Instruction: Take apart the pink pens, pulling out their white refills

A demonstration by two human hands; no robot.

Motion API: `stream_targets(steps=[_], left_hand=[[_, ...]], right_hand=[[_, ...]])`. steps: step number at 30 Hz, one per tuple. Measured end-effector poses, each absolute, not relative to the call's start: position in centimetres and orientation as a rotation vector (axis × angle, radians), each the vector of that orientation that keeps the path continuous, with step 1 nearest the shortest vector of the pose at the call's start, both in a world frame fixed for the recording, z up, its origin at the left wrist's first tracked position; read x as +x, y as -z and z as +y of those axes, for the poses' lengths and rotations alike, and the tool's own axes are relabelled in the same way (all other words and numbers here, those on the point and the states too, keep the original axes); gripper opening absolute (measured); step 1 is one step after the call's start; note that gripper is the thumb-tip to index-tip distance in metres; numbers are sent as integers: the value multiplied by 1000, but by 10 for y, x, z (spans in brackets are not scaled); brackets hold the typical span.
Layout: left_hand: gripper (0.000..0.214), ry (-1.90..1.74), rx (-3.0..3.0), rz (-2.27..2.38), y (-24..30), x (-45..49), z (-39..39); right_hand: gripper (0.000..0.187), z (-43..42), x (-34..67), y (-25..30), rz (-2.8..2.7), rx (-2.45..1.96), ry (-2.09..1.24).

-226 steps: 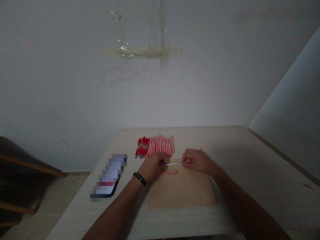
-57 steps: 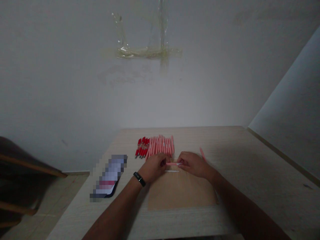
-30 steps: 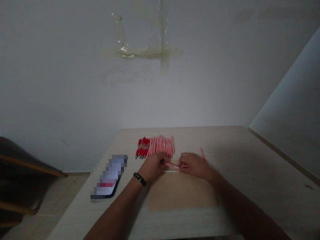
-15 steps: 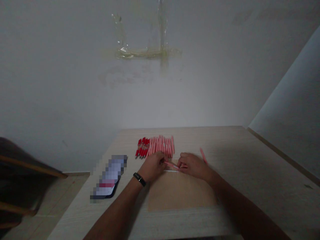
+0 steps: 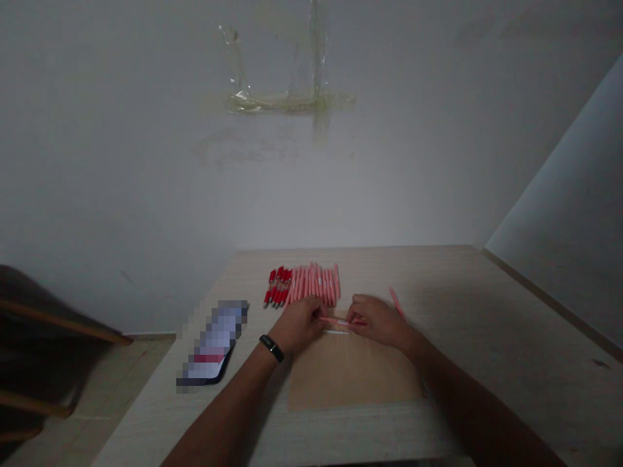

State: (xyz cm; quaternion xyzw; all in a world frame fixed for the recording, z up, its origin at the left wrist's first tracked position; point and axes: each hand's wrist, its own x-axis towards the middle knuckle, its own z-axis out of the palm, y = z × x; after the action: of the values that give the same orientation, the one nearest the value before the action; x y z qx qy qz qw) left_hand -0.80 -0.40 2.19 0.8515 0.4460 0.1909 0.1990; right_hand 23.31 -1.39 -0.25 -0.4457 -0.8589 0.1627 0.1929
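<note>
My left hand (image 5: 298, 324) and my right hand (image 5: 376, 320) both pinch one pink pen barrel (image 5: 335, 321), held level between them just above a brown paper sheet (image 5: 353, 373). A thin white refill (image 5: 337, 332) lies on the sheet right under the barrel. Behind my hands several pink pens (image 5: 315, 284) lie side by side in a row, with several red pen parts (image 5: 276, 287) at the row's left end. One loose pink pen (image 5: 395, 301) rests on the table beyond my right hand.
A phone (image 5: 212, 344) lies on the wooden table (image 5: 487, 311) near its left edge. A grey wall stands behind the table and a slanted panel on the right. A dark chair (image 5: 34, 350) is at the far left.
Earlier the white refill was held between my hands and the pink barrel lay on the sheet. Now the barrel is held and the refill lies on the sheet. Over the last second my hands barely moved.
</note>
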Motion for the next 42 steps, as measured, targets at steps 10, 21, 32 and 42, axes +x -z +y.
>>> stream_targets(steps=[10, 21, 32, 42], left_hand=[[8, -472, 2438, 1176, -22, -9, -4], [7, -474, 2446, 1167, -21, -9, -3], [15, -594, 2366, 1198, -19, -13, 1], [20, -584, 2337, 1241, -17, -17, 5]], right_hand=[[8, -15, 233, 1, -2427, -1210, -475], [8, -13, 236, 5, -2464, -1199, -441], [2, -11, 243, -9, -2363, -1293, -472], [3, -14, 238, 1, -2438, -1114, -520]])
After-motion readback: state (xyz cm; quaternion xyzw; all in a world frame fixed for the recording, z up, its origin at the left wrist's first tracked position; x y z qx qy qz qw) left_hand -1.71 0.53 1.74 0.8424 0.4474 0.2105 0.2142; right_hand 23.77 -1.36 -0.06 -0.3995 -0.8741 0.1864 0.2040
